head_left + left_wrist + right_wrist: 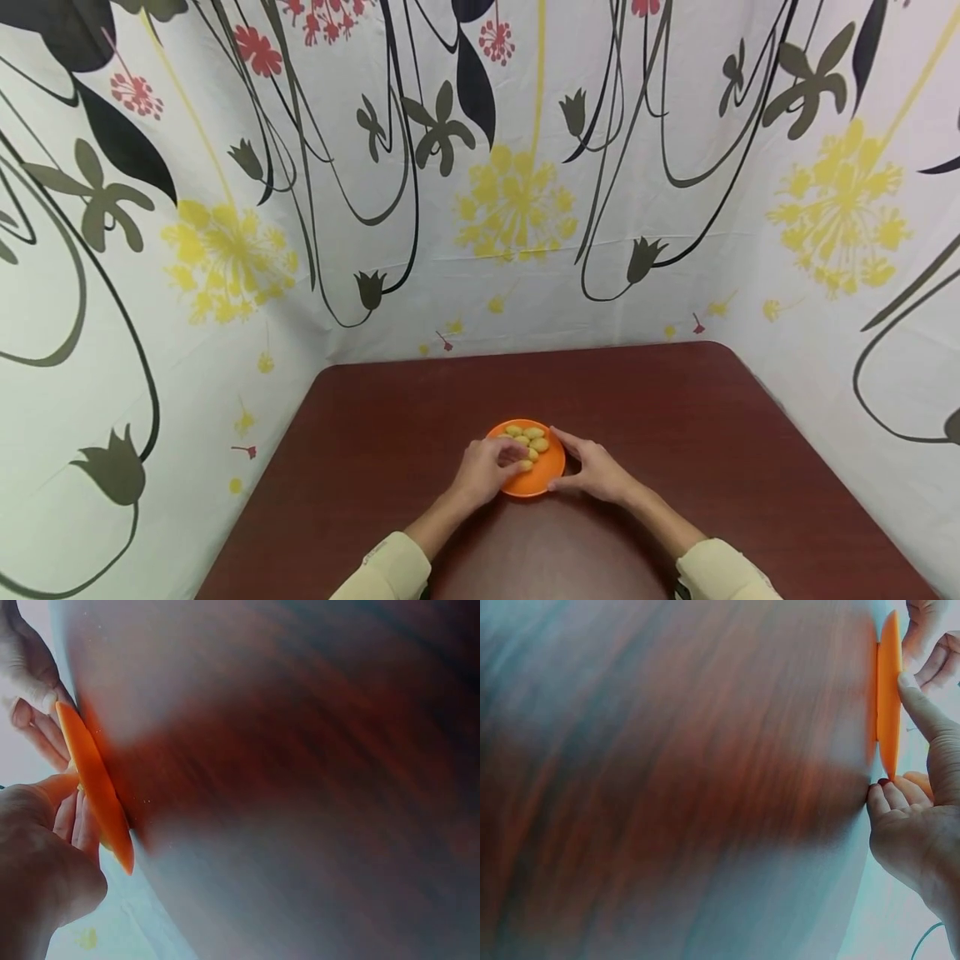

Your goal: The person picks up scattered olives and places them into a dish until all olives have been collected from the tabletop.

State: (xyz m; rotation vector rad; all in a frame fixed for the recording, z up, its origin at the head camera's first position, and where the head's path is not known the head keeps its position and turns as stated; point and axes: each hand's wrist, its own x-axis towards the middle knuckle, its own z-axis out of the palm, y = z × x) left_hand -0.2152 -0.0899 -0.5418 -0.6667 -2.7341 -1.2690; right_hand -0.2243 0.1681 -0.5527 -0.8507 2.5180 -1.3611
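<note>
A round orange plate (536, 483) lies on the dark red table, with several small yellow oval pieces (538, 445) grouped on its far and middle part. Their exact kind is not clear. My left hand (481, 472) reaches over the plate's left side, its thumb and fingers bent around one of the pieces near the middle. In the left wrist view a bit of yellow shows by that thumb, while the rim hides most of the contact. On the other side, my right hand (597, 472) holds the plate's right rim, thumb at the near edge and fingers farther round.
The dark red table (420, 400) has rounded far corners and extends around the plate on all sides. White cloth (450, 225) printed with flowers and stems hangs behind it and along both sides. Pale sleeves (395, 567) cover both forearms.
</note>
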